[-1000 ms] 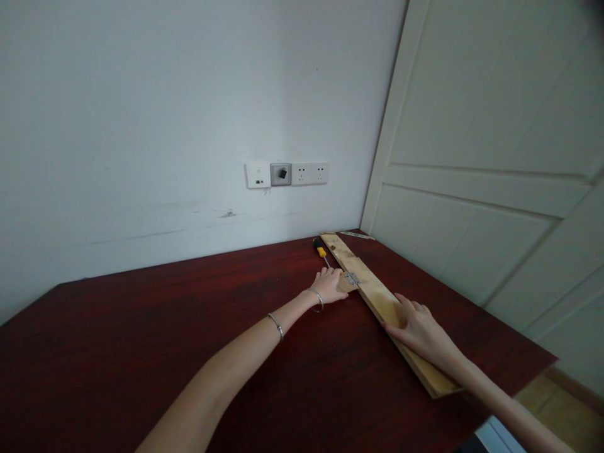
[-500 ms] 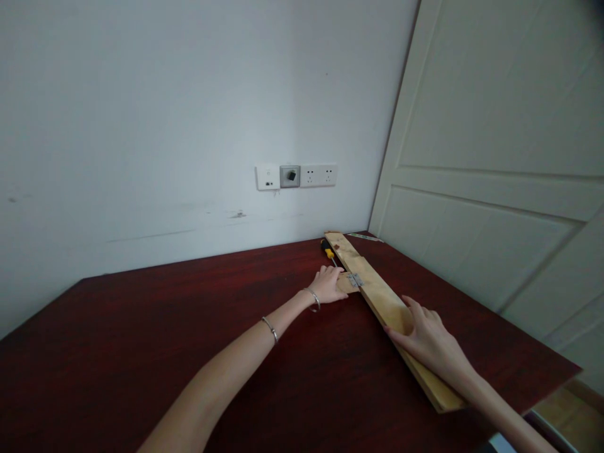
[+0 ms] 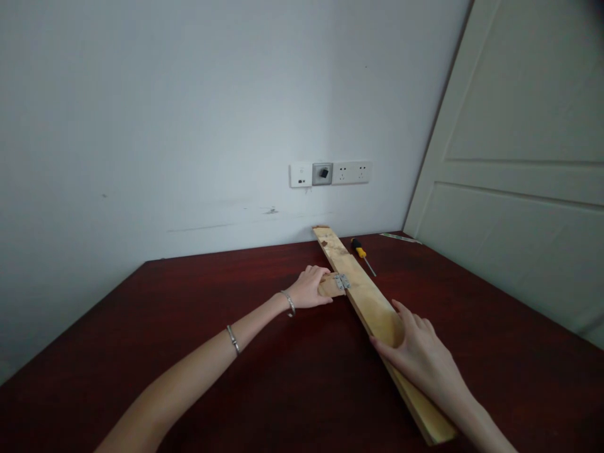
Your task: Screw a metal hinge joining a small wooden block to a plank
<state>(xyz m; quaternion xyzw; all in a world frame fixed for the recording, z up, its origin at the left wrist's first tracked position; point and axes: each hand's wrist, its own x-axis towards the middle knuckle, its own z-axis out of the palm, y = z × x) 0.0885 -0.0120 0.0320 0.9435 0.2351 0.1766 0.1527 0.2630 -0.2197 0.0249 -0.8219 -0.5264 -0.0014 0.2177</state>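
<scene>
A long pale wooden board point(image 3: 365, 292) lies slantwise on the dark red table point(image 3: 264, 352), its far end near the wall. A metal hinge point(image 3: 342, 281) joins its left edge to a short wooden piece point(image 3: 330, 286). My left hand point(image 3: 309, 287) is closed around the outer end of that short piece. Across the near half of the board, my right hand point(image 3: 419, 346) grips it with the thumb on the left edge and the fingers over the right side. To the right of the board's far part lies a yellow and black screwdriver point(image 3: 361, 251).
The white wall point(image 3: 212, 126) stands behind the table, with sockets and switches point(image 3: 352, 173) on it. A white panelled door point(image 3: 523, 170) rises on the right. A thin pale strip point(image 3: 400, 238) lies at the table's back right.
The board and its hinged piece have shifted left across the table with both hands. The screwdriver, formerly left of the board, now shows on its right. The view has turned left.
</scene>
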